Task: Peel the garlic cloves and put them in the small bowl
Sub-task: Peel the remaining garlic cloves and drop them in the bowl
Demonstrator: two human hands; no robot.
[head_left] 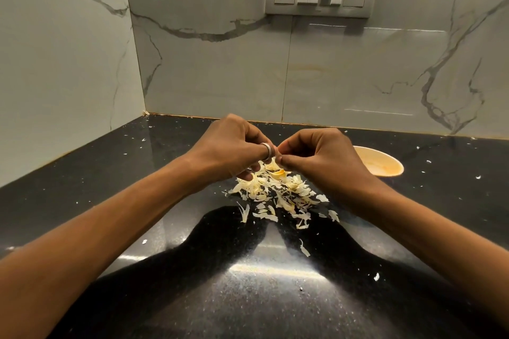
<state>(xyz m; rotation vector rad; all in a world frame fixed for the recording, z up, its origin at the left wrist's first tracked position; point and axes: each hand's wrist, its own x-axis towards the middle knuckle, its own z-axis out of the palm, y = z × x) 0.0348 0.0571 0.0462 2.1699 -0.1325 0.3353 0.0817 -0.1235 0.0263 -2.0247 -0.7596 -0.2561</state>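
Garlic itself is hidden: whatever clove is being worked sits pinched between the fingertips of the left hand (231, 146) and right hand (316, 157), both curled shut and touching above the heap of skins (272, 192). Peeling looks under way. Next, the bared clove must travel to the small bowl (382, 164) just beyond the right hand.

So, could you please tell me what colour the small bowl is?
The small bowl is cream with an orange tint, seen in the head view.
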